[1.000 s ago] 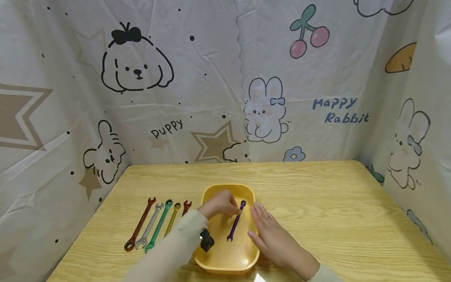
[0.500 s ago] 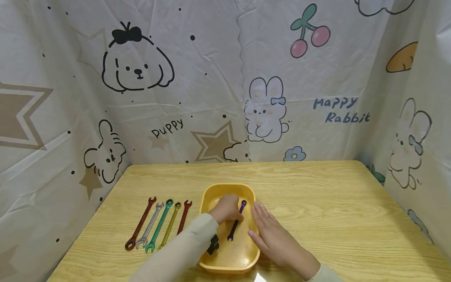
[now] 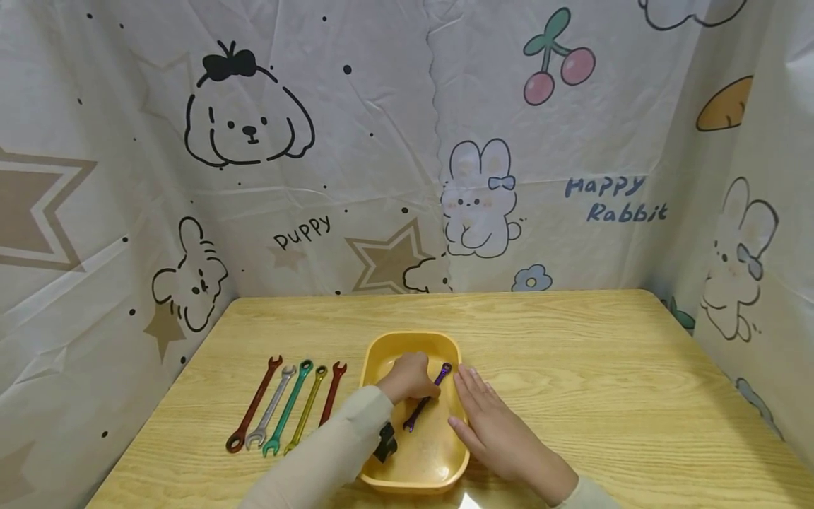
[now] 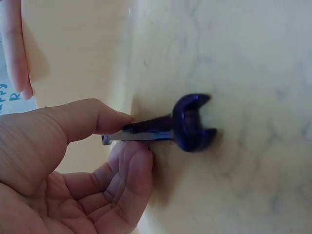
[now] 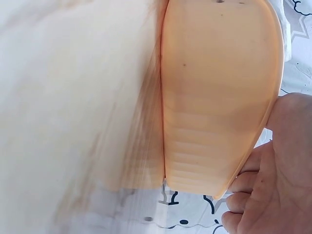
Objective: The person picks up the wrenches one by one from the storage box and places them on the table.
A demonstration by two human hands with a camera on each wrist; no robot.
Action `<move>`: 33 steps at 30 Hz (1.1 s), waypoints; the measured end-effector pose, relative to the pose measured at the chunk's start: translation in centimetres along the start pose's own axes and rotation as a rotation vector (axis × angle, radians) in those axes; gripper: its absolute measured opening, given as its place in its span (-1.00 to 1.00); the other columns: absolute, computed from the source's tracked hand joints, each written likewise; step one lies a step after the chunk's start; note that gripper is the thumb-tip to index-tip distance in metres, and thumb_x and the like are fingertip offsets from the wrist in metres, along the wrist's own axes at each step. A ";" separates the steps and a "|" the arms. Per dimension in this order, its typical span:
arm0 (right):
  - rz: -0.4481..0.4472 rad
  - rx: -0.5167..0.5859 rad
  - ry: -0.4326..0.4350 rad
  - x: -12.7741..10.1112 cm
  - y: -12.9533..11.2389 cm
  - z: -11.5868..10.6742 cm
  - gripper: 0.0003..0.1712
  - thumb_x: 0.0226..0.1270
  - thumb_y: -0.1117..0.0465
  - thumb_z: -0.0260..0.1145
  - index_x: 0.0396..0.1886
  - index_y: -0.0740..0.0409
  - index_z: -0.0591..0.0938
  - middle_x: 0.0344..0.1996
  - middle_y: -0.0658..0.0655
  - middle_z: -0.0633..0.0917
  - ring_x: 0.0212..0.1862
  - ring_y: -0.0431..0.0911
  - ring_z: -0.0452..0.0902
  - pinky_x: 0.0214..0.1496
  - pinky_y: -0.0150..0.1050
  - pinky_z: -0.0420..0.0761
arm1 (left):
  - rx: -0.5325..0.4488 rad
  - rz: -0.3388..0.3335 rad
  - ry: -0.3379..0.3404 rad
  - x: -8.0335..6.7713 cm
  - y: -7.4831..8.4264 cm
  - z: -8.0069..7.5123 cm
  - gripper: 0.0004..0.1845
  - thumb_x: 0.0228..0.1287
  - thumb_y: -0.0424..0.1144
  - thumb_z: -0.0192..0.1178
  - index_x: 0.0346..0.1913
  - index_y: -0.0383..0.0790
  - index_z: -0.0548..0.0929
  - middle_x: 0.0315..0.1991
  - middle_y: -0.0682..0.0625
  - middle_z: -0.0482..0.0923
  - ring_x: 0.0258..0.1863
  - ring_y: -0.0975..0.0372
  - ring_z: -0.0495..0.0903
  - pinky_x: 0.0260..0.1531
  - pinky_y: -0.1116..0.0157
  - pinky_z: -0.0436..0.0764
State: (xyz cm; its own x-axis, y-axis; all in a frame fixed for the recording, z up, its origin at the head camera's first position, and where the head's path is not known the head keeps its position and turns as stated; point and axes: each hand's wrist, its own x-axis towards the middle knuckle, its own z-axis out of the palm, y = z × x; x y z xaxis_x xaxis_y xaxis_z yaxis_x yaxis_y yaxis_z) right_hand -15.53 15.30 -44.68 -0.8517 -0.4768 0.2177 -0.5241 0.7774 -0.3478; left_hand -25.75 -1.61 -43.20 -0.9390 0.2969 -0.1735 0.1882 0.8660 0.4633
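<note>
A purple combination wrench [image 3: 417, 413] lies slanted inside the yellow plastic tray [image 3: 439, 475]. My left hand [image 3: 410, 377] reaches into the tray and pinches the wrench at its shaft. In the left wrist view, thumb and fingers of that hand [image 4: 92, 161] hold the shaft, and the open-end head of the wrench [image 4: 192, 124] points away over the tray floor. My right hand [image 3: 499, 431] rests with straight fingers against the tray's right rim. The right wrist view has the fingers of this hand [image 5: 253, 195] along the outside of the tray wall [image 5: 219, 97].
Left of the tray, several wrenches lie in a slanted row: a dark red one [image 3: 256, 403], a silver one [image 3: 272, 406], a green one [image 3: 289, 406], a yellow one [image 3: 308, 410] and a red one [image 3: 333, 392]. A patterned curtain [image 3: 381, 141] surrounds the wooden table [image 3: 572, 353].
My left hand has moved slightly right and taken hold of the purple wrench, which has turned a little clockwise. The right hand stays at the rim.
</note>
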 end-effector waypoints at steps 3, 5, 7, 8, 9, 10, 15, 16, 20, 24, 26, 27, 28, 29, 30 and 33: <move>0.000 -0.005 0.001 0.0 0.0 0.0 -0.25 0.54 -0.07 -0.08 0.45 0.41 0.09 0.46 0.34 0.04 0.48 0.19 -0.08 0.43 0.11 0.08 | -0.015 0.001 0.002 0.1 -0.2 0.1 -0.76 -0.11 -0.33 0.40 -0.58 -0.28 0.48 -0.70 -0.01 0.39 -0.74 0.24 0.35 -0.73 0.42 0.35; 0.002 -0.007 -0.002 0.0 0.0 0.0 -0.25 0.55 -0.07 -0.09 0.45 0.41 0.08 0.47 0.34 0.04 0.48 0.18 -0.09 0.43 0.11 0.08 | -0.026 0.003 0.010 0.3 -0.4 0.2 -0.76 -0.07 -0.34 0.40 -0.59 -0.27 0.48 -0.72 0.01 0.39 -0.75 0.25 0.33 -0.73 0.43 0.32; 0.004 -0.003 -0.004 0.0 0.1 -0.1 -0.25 0.55 -0.08 -0.10 0.44 0.41 0.09 0.47 0.34 0.04 0.48 0.18 -0.09 0.43 0.11 0.08 | -0.041 0.004 0.011 0.4 -0.5 0.2 -0.75 -0.06 -0.37 0.38 -0.66 -0.28 0.49 -0.78 0.01 0.40 -0.80 0.26 0.35 -0.77 0.45 0.31; 0.006 0.003 -0.006 0.0 0.1 -0.1 -0.25 0.55 -0.07 -0.09 0.44 0.41 0.09 0.47 0.34 0.03 0.49 0.18 -0.10 0.43 0.12 0.07 | -0.050 0.004 0.011 0.4 -0.5 0.2 -0.74 -0.06 -0.38 0.38 -0.70 -0.27 0.50 -0.81 0.01 0.41 -0.82 0.26 0.38 -0.78 0.45 0.32; 0.006 0.011 -0.008 0.0 0.1 -0.1 -0.25 0.55 -0.07 -0.10 0.45 0.41 0.09 0.47 0.34 0.03 0.49 0.18 -0.11 0.43 0.12 0.07 | -0.065 0.003 0.009 0.4 -0.5 0.2 -0.73 -0.05 -0.40 0.38 -0.73 -0.28 0.51 -0.83 -0.01 0.44 -0.84 0.25 0.42 -0.80 0.45 0.36; 0.007 0.017 -0.010 -0.1 0.1 -0.1 -0.25 0.55 -0.07 -0.10 0.45 0.41 0.09 0.47 0.34 0.03 0.49 0.18 -0.11 0.43 0.13 0.06 | -0.085 0.000 0.003 0.3 -0.6 0.2 -0.72 -0.05 -0.41 0.38 -0.76 -0.30 0.53 -0.84 -0.03 0.47 -0.84 0.23 0.47 -0.80 0.43 0.41; 0.009 0.025 -0.009 -0.1 0.1 0.0 -0.25 0.55 -0.08 -0.11 0.45 0.39 0.07 0.47 0.34 0.02 0.49 0.19 -0.11 0.43 0.14 0.07 | -0.223 -0.001 -0.045 0.0 -0.8 -0.1 -0.74 0.01 -0.42 0.38 -0.73 -0.40 0.62 -0.78 -0.14 0.57 -0.76 0.11 0.62 -0.69 0.28 0.61; 0.011 0.023 -0.008 0.0 0.2 0.0 -0.25 0.55 -0.08 -0.11 0.45 0.39 0.07 0.47 0.34 0.02 0.49 0.18 -0.11 0.43 0.14 0.07 | -0.245 0.004 -0.053 0.0 -0.9 -0.2 -0.74 0.02 -0.41 0.38 -0.72 -0.42 0.63 -0.77 -0.14 0.58 -0.75 0.10 0.63 -0.68 0.26 0.63; 0.011 0.009 -0.004 0.0 0.2 0.1 -0.25 0.55 -0.07 -0.09 0.45 0.40 0.08 0.47 0.34 0.03 0.49 0.17 -0.11 0.43 0.12 0.07 | -0.317 0.023 -0.081 -0.1 -1.3 -0.7 -0.76 0.10 -0.38 0.36 -0.65 -0.41 0.66 -0.73 -0.14 0.60 -0.70 0.10 0.64 -0.62 0.25 0.65; 0.006 0.017 -0.006 0.0 0.1 0.0 -0.26 0.55 -0.05 -0.09 0.45 0.41 0.08 0.47 0.35 0.02 0.48 0.19 -0.10 0.42 0.14 0.07 | -0.378 0.021 -0.082 -0.2 -1.6 -1.6 -0.79 0.15 -0.36 0.34 -0.58 -0.39 0.67 -0.68 -0.10 0.61 -0.64 0.11 0.66 -0.53 0.22 0.68; 0.006 0.023 -0.008 0.0 0.1 -0.1 -0.26 0.55 -0.04 -0.09 0.44 0.42 0.08 0.47 0.35 0.02 0.48 0.20 -0.11 0.41 0.16 0.07 | -0.407 0.012 -0.077 -0.2 -1.8 -2.0 -0.80 0.16 -0.35 0.34 -0.55 -0.39 0.66 -0.65 -0.09 0.61 -0.63 0.13 0.66 -0.49 0.20 0.69; 0.008 0.023 -0.010 0.0 0.1 -0.1 -0.26 0.55 -0.04 -0.08 0.44 0.42 0.07 0.47 0.35 0.01 0.48 0.20 -0.11 0.41 0.16 0.07 | -0.414 0.007 -0.075 -0.1 -1.9 -2.3 -0.80 0.17 -0.35 0.34 -0.54 -0.38 0.65 -0.64 -0.09 0.61 -0.63 0.14 0.65 -0.47 0.20 0.69; 0.010 0.022 -0.011 0.0 0.1 -0.1 -0.26 0.55 -0.04 -0.08 0.45 0.42 0.07 0.47 0.34 0.00 0.49 0.20 -0.12 0.41 0.16 0.07 | -0.428 0.000 -0.075 -0.1 -2.0 -2.5 -0.81 0.17 -0.35 0.34 -0.53 -0.38 0.64 -0.63 -0.08 0.61 -0.63 0.16 0.65 -0.46 0.19 0.69; 0.012 0.018 -0.013 0.0 0.1 -0.1 -0.26 0.55 -0.04 -0.07 0.45 0.41 0.07 0.47 0.34 0.00 0.49 0.19 -0.12 0.42 0.15 0.07 | -0.434 -0.004 -0.073 -0.2 -2.1 -2.8 -0.81 0.18 -0.34 0.34 -0.52 -0.38 0.64 -0.62 -0.08 0.61 -0.63 0.18 0.64 -0.46 0.19 0.69; 0.015 0.014 -0.016 0.0 0.1 0.0 -0.26 0.55 -0.04 -0.07 0.45 0.40 0.06 0.47 0.34 0.00 0.49 0.18 -0.12 0.42 0.14 0.07 | -0.440 -0.007 -0.071 -0.3 -2.3 -3.0 -0.81 0.18 -0.34 0.34 -0.52 -0.38 0.64 -0.61 -0.08 0.60 -0.64 0.20 0.64 -0.45 0.20 0.69; 0.021 0.008 -0.019 0.1 0.1 0.1 -0.26 0.54 -0.03 -0.06 0.46 0.37 0.05 0.48 0.31 0.00 0.49 0.16 -0.12 0.43 0.11 0.07 | -0.486 -0.010 -0.077 -0.7 -2.9 -3.9 -0.82 0.19 -0.35 0.32 -0.49 -0.39 0.64 -0.59 -0.10 0.61 -0.64 0.23 0.62 -0.42 0.18 0.70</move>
State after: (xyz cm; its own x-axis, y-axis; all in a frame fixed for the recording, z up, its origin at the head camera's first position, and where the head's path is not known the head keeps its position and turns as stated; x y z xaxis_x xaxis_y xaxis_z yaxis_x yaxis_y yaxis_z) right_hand -15.70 15.32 -44.77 -0.8622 -0.4683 0.1929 -0.5062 0.7839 -0.3594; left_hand -26.80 -5.92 -41.07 -0.9127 0.3341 -0.2353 0.0058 0.5864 0.8100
